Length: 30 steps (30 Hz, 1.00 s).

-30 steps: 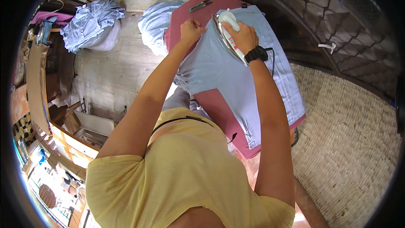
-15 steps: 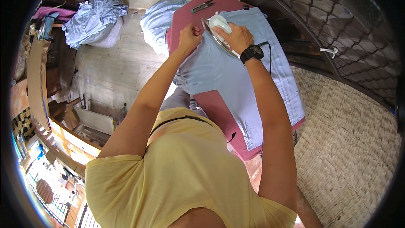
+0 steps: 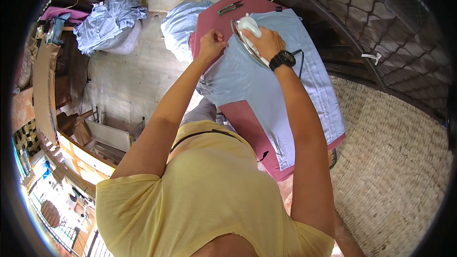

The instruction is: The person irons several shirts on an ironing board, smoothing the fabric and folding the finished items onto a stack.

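A light blue shirt (image 3: 259, 85) lies spread over a padded ironing board with a dark pink cover (image 3: 247, 123). My right hand (image 3: 268, 44), with a black watch at the wrist, is closed round the handle of a white and pale green iron (image 3: 249, 25). The iron's metal soleplate rests on the upper part of the shirt. To its left, my left hand (image 3: 213, 44) is closed at the shirt's left edge, with its fingertips against the cloth. Its curled fingers partly hide the grip.
Small thread snips (image 3: 230, 8) lie at the board's far end. More light blue cloth (image 3: 181, 26) hangs at the board's left side, and a pile of blue garments (image 3: 107, 24) stands farther left. A dark metal lattice gate (image 3: 381, 33) borders the right, beside a woven mat (image 3: 395, 157).
My left hand has shifted slightly left at the shirt's edge. The iron has hardly moved, and its cord has shifted a little beside my right wrist.
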Available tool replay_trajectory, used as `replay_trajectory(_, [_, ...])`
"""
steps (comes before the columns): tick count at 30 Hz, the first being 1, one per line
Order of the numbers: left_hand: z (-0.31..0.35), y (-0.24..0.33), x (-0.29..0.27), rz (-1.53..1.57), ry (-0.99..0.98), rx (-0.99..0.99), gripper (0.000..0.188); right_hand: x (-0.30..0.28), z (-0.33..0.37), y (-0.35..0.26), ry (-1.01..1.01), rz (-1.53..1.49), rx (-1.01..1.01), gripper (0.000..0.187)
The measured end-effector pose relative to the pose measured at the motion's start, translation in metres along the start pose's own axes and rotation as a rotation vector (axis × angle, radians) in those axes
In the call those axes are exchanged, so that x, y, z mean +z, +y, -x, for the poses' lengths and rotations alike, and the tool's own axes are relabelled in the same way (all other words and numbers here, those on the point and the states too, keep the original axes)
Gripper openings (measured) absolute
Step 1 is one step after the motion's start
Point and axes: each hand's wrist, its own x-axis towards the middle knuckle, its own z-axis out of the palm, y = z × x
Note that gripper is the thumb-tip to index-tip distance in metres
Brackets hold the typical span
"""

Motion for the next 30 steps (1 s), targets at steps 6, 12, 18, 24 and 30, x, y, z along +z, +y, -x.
replay_trajectory(6, [-0.023,-0.003,0.012,-0.252,-0.101,-0.061,0.022,-0.001,0.1,0.05,0.071,-0.103,0.143,0.056])
replay_trajectory(12, [-0.056,0.028,0.054,-0.384,0.019,0.269,0.022,0.016,0.144,0.08,0.163,-0.118,0.189,0.061])
replay_trajectory(18, [-0.068,0.039,0.06,-0.277,-0.104,0.227,0.021,0.029,0.104,0.068,0.282,-0.147,0.083,0.049])
replay_trajectory(24, [-0.09,0.03,0.074,-0.161,0.076,0.231,0.029,0.009,0.054,0.029,0.198,-0.177,0.114,0.06])
replay_trajectory(30, [-0.085,0.06,0.08,-0.283,-0.056,0.089,0.032,-0.02,0.051,0.049,0.296,-0.109,0.364,0.059])
